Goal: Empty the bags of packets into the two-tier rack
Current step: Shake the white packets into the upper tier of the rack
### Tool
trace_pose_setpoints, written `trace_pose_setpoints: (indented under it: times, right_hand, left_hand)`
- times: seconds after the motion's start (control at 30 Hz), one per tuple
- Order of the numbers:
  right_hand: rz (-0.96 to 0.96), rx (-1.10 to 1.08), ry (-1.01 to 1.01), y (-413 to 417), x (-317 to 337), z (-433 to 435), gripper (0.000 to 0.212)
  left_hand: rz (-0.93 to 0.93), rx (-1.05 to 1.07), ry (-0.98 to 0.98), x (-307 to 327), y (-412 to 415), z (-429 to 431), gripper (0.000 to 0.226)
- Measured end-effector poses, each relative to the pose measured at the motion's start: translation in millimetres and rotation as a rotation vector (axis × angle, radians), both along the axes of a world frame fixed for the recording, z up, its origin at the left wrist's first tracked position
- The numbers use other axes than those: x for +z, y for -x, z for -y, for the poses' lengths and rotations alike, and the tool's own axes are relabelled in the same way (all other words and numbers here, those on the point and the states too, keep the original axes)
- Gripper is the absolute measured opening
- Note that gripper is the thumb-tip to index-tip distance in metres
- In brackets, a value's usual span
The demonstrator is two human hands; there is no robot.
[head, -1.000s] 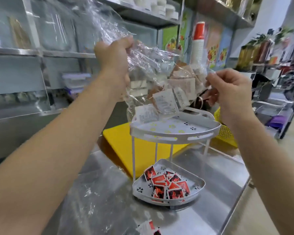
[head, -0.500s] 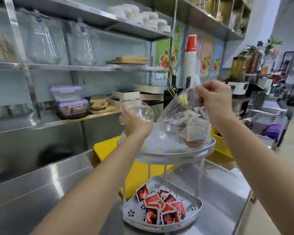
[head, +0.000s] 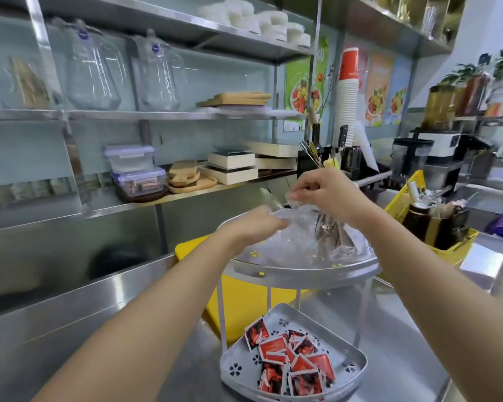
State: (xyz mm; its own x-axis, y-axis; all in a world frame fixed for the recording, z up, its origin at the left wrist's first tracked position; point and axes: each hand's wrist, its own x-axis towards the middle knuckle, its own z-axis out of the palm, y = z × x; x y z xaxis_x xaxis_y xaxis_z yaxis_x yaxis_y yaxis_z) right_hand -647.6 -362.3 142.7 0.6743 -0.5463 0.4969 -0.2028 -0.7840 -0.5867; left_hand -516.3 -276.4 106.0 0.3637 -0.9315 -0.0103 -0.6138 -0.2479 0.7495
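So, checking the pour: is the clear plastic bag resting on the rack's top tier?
Touching. Head view shows the clear plastic bag slumped onto the grey top tier.

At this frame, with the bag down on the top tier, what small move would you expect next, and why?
Probably a lift of the clear bag by its gathered end so the packets slide out. The bag lies on the rack's top tier with brown packets seemingly still inside; the right hand pinches its upper end, the left hand grips the plastic. Red packets fill the lower tier.

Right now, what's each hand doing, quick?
Left hand: closed on the bag, low, over the rack.
Right hand: pinching the bag's top.
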Motion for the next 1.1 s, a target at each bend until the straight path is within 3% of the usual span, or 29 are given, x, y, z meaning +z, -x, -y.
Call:
trace_pose_setpoints:
  times: [0.07,0.13,0.23,0.3,0.43,0.57,0.7,0.8,0.93,1.1]
  right_hand:
    - [0.004,0.011,0.013,-2.9,-2.0,1.0,0.009]
    - [0.003,-0.001,0.036,-4.9,-1.7,1.6,0.007]
    - [0.024,0.000,0.047,-3.1,0.6,3.2,0.018]
    - [0.095,0.074,-0.026,2.5,1.4,6.1,0.017]
    - [0.256,0.183,-0.185,14.8,2.1,15.7,0.017]
    - [0.373,0.193,-0.262,30.7,-1.2,30.6,0.017]
    - [0.215,0.046,-0.259,49.0,-14.9,55.3,0.028]
    - [0.063,-0.021,-0.328,62.2,-28.7,74.5,0.023]
    - [0.062,-0.085,-0.371,76.4,-43.7,83.3,0.014]
    - [0.124,0.017,-0.408,79.3,-48.7,79.4,0.014]
  left_hand:
    - [0.023,0.157,0.317,3.1,-0.3,3.7,0.021]
    - [-0.123,0.100,0.469,12.0,3.7,3.6,0.044]
    - [-0.117,-0.034,0.417,24.3,16.0,0.8,0.075]
    - [-0.038,-0.045,0.356,26.7,19.7,1.5,0.065]
    - [0.017,-0.039,0.339,18.7,18.3,10.5,0.017]
    - [0.007,0.019,0.457,12.8,21.9,19.4,0.021]
    - [0.016,-0.007,0.496,11.7,21.6,25.2,0.027]
    - [0.027,0.013,0.506,9.1,18.9,27.7,0.028]
    - [0.040,0.086,0.470,5.7,15.8,30.8,0.026]
    - [-0.192,0.138,0.446,7.7,16.6,27.2,0.030]
